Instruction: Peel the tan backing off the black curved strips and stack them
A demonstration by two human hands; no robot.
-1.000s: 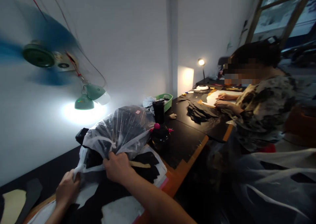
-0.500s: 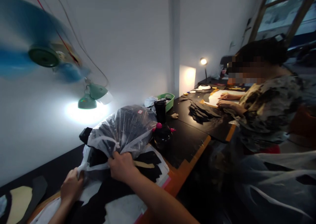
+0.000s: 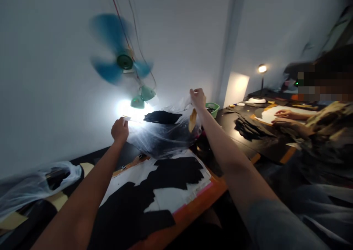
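A clear plastic bag point(image 3: 162, 138) hangs stretched between my two raised hands, its mouth pulled wide. My left hand point(image 3: 120, 129) is closed on the bag's left edge, near the bright lamp. My right hand point(image 3: 198, 98) grips the right edge of the mouth, higher up. Inside or just behind the opening shows a stack of dark cut pieces point(image 3: 162, 117). A yellowish strip point(image 3: 192, 120) hangs just below my right hand; whether it is in the bag I cannot tell. Under the bag, black cut pieces point(image 3: 176, 171) lie on white sheets point(image 3: 171, 200).
A blue fan point(image 3: 124, 62) spins above green lamps point(image 3: 137, 102) by the wall. Another plastic bag point(image 3: 41, 185) lies at left. Behind my right hand stands a green basket point(image 3: 213, 109). At right, a co-worker's hand point(image 3: 286, 114) rests by a white sheet, near stacked dark pieces point(image 3: 250, 128).
Both hands have risen and spread apart, pulling the gathered bag's mouth wide open. The camera view has turned left, so the fan and lamps appear further right.
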